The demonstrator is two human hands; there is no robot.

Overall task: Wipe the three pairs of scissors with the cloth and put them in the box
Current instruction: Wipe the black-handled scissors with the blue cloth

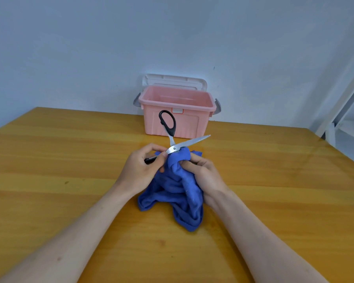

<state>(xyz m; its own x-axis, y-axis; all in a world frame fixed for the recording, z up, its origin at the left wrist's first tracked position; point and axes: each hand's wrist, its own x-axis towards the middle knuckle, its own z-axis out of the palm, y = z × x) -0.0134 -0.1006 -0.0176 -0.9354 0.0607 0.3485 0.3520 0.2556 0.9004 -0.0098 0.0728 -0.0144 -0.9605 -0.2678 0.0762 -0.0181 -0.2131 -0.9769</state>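
The left hand (144, 167) pinches the scissors (173, 137) near the pivot, fingers curled round the lower black handle, so the blades stay spread and one bare blade points right; the other blade is buried in the cloth (178, 190), which the right hand (202, 170) bunches and grips round it, likely to rub the steel clean; the cloth's loose end lies on the table (70, 152) between the forearms. The scissors sit above mid-table, just in front of the box (178, 117); the box stands open at the far edge by the wall, its lid (174, 80) propped behind it; the way to its mouth looks unobstructed, though the exposed tip wants care.
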